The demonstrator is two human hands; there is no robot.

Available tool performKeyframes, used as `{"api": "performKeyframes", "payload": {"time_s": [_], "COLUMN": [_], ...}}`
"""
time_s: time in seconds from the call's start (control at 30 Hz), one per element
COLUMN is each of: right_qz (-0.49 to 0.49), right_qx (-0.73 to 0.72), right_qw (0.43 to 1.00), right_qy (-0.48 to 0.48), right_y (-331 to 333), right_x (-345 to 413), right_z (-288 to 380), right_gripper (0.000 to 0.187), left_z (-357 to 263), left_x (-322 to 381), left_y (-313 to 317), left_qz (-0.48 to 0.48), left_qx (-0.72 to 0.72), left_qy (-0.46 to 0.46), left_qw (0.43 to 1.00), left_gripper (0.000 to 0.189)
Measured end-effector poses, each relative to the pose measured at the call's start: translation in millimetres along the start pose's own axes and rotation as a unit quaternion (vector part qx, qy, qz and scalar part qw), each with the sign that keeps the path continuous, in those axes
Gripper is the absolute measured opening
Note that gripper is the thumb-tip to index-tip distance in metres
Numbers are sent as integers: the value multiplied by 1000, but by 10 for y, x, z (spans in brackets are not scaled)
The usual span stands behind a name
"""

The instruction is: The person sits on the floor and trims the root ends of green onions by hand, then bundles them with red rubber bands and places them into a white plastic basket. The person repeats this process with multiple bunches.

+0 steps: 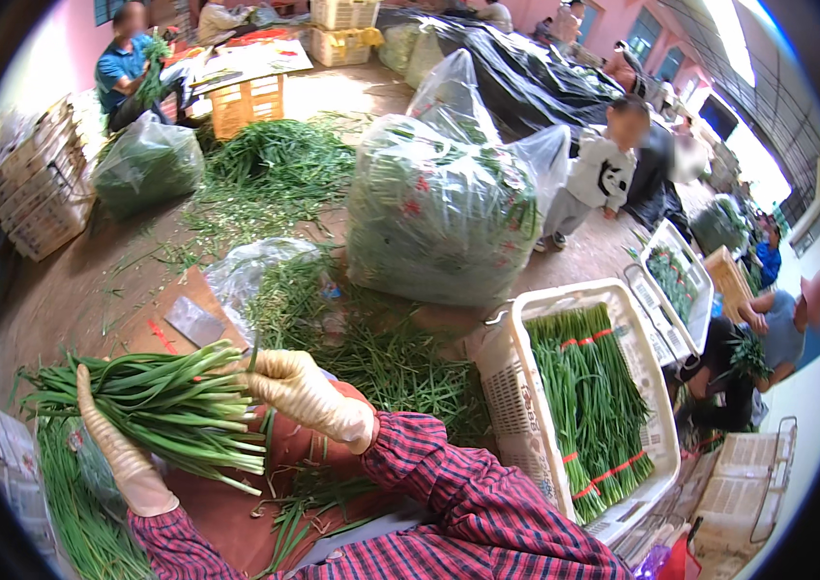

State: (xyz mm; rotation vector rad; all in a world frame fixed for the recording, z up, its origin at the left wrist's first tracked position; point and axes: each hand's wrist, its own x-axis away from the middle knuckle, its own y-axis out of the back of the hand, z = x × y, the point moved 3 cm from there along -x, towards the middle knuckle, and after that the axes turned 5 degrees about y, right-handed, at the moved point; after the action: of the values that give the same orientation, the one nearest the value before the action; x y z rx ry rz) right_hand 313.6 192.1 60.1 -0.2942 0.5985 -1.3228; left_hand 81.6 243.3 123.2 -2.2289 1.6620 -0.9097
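A loose bunch of long green leafy stalks, likely garlic chives point(163, 413), lies across my left hand point(116, 453). That hand wears a cream glove and holds the bunch from below and the left, with its pale cut ends facing right. At those ends, my gloved right hand point(308, 395) has its fingers drawn together, with a thin green stalk point(255, 351) rising from them. Beneath, loose stalks point(316, 500) are strewn over the reddish-brown cloth on my lap point(214, 518). Just beyond the bunch, a wooden board point(138, 326) carries a flat metal blade point(194, 321) and red ties point(161, 336).
On the right, a white plastic crate point(493, 377) holds red-banded bundles point(591, 406). A large filled plastic bag point(439, 217) stands ahead, by a child point(602, 174). Leaf trimmings point(410, 362) cover the floor. More greens point(84, 493) lie at lower left. Other people sit around.
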Motion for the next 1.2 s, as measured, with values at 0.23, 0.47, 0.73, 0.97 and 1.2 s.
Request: {"api": "performKeyframes", "payload": {"time_s": [0.23,0.47,0.73,0.97,1.2], "right_qz": [85,-38,1,-96,-262], "right_qx": [140,466,234,296,268], "right_qw": [982,884,968,944,922], "right_qy": [-89,-14,-92,-110,-94], "right_y": [390,717,48,101,671], "right_x": [452,610,269,527,833], "right_z": [268,482,107,393,580], "right_gripper": [24,65,28,21,15], "left_z": [-67,-20,216,398,315], "left_x": [-138,-171,-294,-237,-442], "left_y": [121,-51,-111,-254,-201], "left_qz": [-7,-7,83,100,69], "left_qx": [-14,48,22,37,66], "left_qy": [-3,-8,-9,73,-15], "left_qw": [1000,999,996,992,995], "left_gripper": [53,52,46,45,46]}}
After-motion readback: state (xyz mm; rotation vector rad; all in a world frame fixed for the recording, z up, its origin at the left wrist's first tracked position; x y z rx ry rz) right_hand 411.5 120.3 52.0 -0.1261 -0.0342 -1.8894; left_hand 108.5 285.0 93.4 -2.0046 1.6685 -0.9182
